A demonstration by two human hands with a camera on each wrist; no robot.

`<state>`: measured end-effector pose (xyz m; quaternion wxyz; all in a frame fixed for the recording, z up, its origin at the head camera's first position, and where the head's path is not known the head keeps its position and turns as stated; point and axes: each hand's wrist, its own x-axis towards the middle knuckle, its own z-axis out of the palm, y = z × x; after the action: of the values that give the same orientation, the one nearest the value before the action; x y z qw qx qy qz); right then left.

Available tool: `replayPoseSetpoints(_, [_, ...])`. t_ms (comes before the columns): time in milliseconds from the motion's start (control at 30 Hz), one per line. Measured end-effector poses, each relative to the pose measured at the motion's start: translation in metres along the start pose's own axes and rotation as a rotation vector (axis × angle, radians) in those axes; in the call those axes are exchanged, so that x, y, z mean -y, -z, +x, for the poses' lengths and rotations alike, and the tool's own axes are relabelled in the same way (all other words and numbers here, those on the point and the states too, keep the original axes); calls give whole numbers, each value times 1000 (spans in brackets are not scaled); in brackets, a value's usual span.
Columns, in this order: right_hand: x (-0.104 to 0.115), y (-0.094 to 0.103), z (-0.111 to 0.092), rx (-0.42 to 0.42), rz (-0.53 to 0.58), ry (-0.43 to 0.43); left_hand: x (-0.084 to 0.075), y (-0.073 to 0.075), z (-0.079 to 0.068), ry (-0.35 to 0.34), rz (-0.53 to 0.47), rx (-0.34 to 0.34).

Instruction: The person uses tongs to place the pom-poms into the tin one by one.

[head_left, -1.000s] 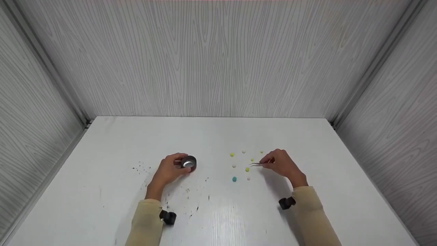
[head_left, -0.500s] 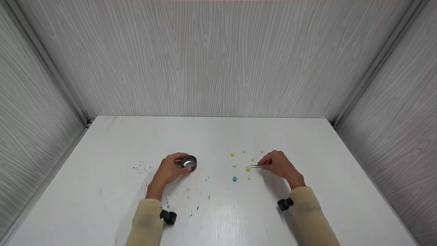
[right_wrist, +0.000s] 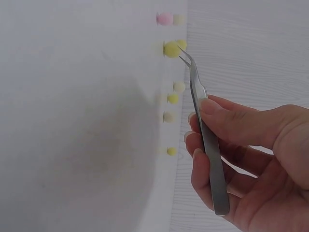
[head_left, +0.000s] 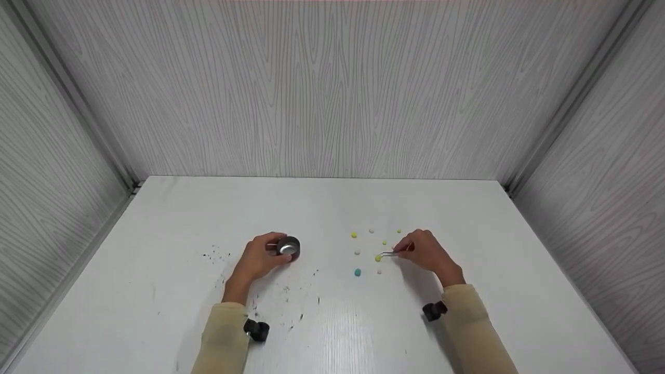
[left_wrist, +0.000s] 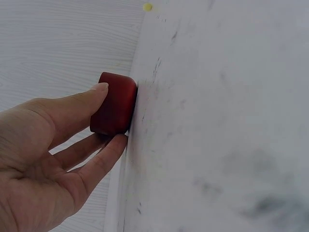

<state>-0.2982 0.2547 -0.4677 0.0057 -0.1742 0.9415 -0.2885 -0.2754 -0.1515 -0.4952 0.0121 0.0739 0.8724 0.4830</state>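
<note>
My left hand [head_left: 258,258] grips a small round metal cup [head_left: 288,249] by its side, thumb and fingers around the wall. Its silvery inside faces up in the head view; the outside looks dark red in the left wrist view, where the cup [left_wrist: 116,104] stands on the table. My right hand [head_left: 427,253] pinches a pair of bent-tip tweezers [right_wrist: 208,140] between thumb and fingers. The points of the tweezers are slightly apart, right at a yellow ball [right_wrist: 171,49]. Around that ball lie a teal ball [head_left: 357,272], a pale pink ball [head_left: 379,271] and several other small yellow and pale balls.
The white table [head_left: 332,332] carries dark specks and smudges, mostly around the left arm. Grey wood-grain panels [head_left: 322,93] enclose it at the back and both sides. A black wrist camera [head_left: 434,311] sits at the right sleeve, another camera [head_left: 256,330] at the left.
The right hand has shifted slightly left and down, bringing the tweezers' points from just above the yellow ball onto it. The left hand and the cup stay nearly still.
</note>
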Motion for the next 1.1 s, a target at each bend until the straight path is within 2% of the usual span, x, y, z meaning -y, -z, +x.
replayPoseSetpoints(633, [3, -1, 2, -36, 6, 51, 3, 1, 2, 12, -6, -2])
replayPoseSetpoints(900, [11, -2, 3, -82, 16, 81, 1, 0, 2, 12, -26, -5])
replayPoseSetpoints(1100, [20, -7, 7, -98, 33, 87, -2, -1, 2, 9, 0, 0])
